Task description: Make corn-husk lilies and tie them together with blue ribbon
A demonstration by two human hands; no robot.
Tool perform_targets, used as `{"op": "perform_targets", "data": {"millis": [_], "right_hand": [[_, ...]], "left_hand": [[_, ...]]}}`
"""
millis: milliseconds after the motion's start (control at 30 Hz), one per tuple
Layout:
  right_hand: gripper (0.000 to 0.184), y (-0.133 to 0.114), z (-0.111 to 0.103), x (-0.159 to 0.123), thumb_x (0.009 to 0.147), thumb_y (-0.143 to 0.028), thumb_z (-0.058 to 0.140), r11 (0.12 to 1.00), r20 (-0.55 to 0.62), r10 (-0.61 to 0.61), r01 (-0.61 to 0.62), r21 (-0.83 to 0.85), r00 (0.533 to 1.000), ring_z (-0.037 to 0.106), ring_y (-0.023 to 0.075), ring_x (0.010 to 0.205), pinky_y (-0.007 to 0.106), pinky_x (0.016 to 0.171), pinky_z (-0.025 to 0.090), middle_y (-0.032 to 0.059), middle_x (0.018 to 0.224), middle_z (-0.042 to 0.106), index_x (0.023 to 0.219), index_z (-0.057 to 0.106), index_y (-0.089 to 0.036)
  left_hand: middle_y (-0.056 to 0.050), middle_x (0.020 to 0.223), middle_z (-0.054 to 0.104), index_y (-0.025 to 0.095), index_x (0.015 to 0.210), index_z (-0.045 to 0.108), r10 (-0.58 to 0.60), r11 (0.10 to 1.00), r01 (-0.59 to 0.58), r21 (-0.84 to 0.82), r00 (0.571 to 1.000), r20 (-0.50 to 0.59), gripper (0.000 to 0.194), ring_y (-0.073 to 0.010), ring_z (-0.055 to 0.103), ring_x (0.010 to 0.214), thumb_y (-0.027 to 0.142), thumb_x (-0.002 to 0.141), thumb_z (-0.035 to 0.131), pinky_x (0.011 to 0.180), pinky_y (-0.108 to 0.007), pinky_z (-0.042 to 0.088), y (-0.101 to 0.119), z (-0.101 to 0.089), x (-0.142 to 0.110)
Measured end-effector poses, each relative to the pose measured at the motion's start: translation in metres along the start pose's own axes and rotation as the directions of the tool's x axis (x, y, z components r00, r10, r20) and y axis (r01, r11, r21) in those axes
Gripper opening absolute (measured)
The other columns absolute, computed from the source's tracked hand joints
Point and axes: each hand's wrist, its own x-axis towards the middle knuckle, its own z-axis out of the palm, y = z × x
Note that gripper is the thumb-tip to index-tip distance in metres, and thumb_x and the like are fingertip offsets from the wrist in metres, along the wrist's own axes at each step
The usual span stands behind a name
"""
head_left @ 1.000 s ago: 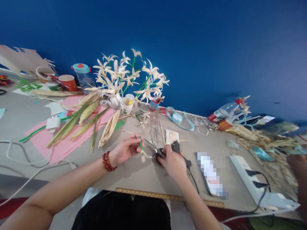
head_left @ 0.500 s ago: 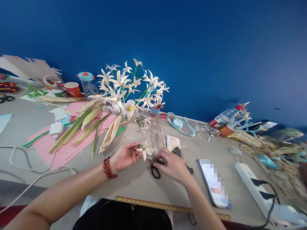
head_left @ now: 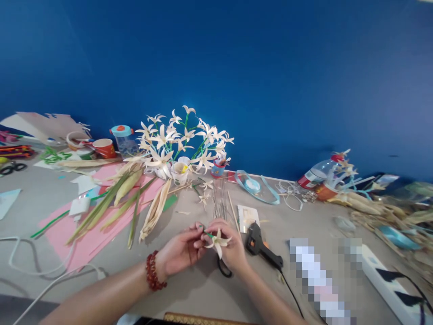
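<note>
A small cream-white handmade flower [head_left: 219, 243] with pointed petals and a short green stem is between my two hands. My left hand [head_left: 182, 250], with a red bead bracelet at its wrist, pinches at the stem's tip. My right hand [head_left: 232, 250] has its fingers closed about the stem near the bloom. The fingertips partly hide the stem. Beneath my right hand lie black-handled scissors [head_left: 224, 269] on the table, their blades hidden. Thin wires [head_left: 219, 198] lie just beyond the hands, beside two small loose flowers [head_left: 204, 198].
A bunch of similar flowers [head_left: 162, 137] stands in cups at the wall. Corn husks [head_left: 155, 210] and pink paper [head_left: 64, 234] lie to the left. On the right are a glue gun [head_left: 262, 248] with its cord, a blurred-out phone [head_left: 316, 275] and a power strip [head_left: 380, 275].
My right hand has let go of the scissors and taken hold of the flower's stem. The flower has moved slightly right, its bloom now before my right hand. The view has shifted.
</note>
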Motion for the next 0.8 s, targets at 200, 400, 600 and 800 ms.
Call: {"op": "perform_targets", "data": {"millis": [200, 400, 600, 800], "right_hand": [[0.026, 0.013, -0.003, -0.009, 0.072, -0.038, 0.077, 0.799, 0.013, 0.472, -0.434, 0.417, 0.881, 0.042, 0.0080, 0.044, 0.021, 0.043, 0.029, -0.0049, 0.054, 0.052, 0.083, 0.064, -0.019], [0.028, 0.015, -0.005, -0.010, 0.068, -0.039, 0.080, 0.780, 0.007, 0.499, -0.452, 0.434, 0.867, 0.037, 0.0052, 0.043, 0.019, 0.042, 0.027, -0.0061, 0.052, 0.051, 0.078, 0.065, -0.017], [0.030, 0.014, -0.004, -0.011, 0.068, -0.042, 0.080, 0.805, 0.040, 0.473, -0.450, 0.387, 0.880, 0.040, 0.0057, 0.043, 0.019, 0.041, 0.031, -0.0051, 0.057, 0.054, 0.079, 0.064, -0.018], [0.028, 0.006, -0.005, -0.012, 0.071, -0.044, 0.076, 0.860, 0.012, 0.443, -0.429, 0.276, 0.897, 0.044, 0.0084, 0.047, 0.022, 0.045, 0.037, -0.0026, 0.061, 0.056, 0.076, 0.065, -0.018]], "left_hand": [[-0.003, 0.074, 0.062, 0.015, 0.089, 0.060, 0.041, 0.967, -0.064, 0.246, 0.994, 0.097, 0.016, -0.0094, 0.054, 0.055, 0.031, 0.090, 0.058, 0.064, -0.026, 0.045, -0.003, 0.004, -0.001], [0.001, 0.060, 0.058, 0.014, 0.077, 0.058, 0.171, 0.809, -0.137, 0.571, 0.985, -0.006, 0.021, -0.0068, 0.048, 0.050, 0.030, 0.082, 0.070, 0.053, -0.020, 0.036, -0.004, 0.011, -0.002], [0.001, 0.059, 0.061, 0.014, 0.074, 0.055, 0.211, 0.725, -0.140, 0.674, 0.977, -0.025, 0.030, -0.0070, 0.049, 0.049, 0.039, 0.079, 0.071, 0.051, -0.020, 0.037, -0.007, 0.010, 0.001], [-0.001, 0.066, 0.066, 0.015, 0.079, 0.057, 0.239, 0.629, -0.192, 0.754, 0.970, 0.048, 0.027, -0.0100, 0.056, 0.053, 0.039, 0.081, 0.069, 0.057, -0.023, 0.043, -0.005, -0.002, 0.006]]}}
